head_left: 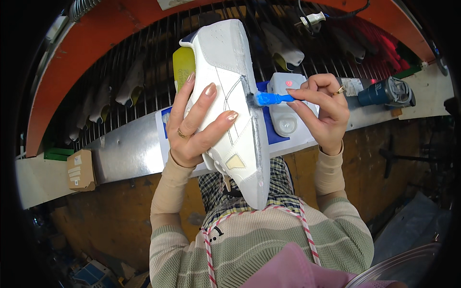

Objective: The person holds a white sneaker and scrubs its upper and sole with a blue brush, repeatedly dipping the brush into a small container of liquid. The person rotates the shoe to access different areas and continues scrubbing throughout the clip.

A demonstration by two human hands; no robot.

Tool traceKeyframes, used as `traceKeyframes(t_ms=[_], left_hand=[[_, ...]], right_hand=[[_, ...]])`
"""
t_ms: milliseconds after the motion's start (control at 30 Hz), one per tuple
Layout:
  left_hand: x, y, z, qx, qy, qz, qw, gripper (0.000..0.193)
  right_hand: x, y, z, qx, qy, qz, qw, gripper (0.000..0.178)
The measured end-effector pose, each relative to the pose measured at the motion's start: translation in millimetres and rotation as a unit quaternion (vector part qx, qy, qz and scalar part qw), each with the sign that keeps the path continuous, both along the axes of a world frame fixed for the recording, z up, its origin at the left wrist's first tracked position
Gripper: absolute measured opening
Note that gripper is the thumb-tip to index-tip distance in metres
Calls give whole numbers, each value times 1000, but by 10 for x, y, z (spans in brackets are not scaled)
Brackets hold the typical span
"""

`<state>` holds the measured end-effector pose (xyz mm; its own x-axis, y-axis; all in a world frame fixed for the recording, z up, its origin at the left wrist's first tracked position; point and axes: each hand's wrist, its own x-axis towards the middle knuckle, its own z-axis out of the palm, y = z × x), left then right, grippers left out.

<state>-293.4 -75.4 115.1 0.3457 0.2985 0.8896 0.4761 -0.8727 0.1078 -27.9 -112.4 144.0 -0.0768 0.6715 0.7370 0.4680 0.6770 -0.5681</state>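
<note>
Head view: left hand (pixel 192 144) grips white-and-grey shoe (pixel 240 122) with fingers splayed, near silver metal table (pixel 129 151); right hand (pixel 329 113) fingers pinch blue plastic brush (pixel 271 99) at its grey edge. Shoe twisting could smear white side.

Smooth matt shoe (pixel 242 113), perhaps leather, glossy plastic brush (pixel 272 99), shiny metal counter (pixel 132 152), matt cardboard box (pixel 80 170), ribbed knit sweater (pixel 249 237)
</note>
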Motion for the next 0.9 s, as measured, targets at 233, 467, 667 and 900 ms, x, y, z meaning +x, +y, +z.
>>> traceKeyframes(t_ms=[233,467,667,900], left_hand=[[-7,25,-4,1,-12,0,1000,46],[89,53,-16,-15,-44,2,999,49],[97,83,-7,-15,-58,4,998,47],[16,139,38,28,-11,21,999,46]], right_hand=[[55,-66,25,-57,11,43,997,25],[-359,-197,-246,-166,272,47,947,25],[-403,-204,-410,-122,267,69,953,26],[-74,-163,-127,-129,104,-19,986,21]])
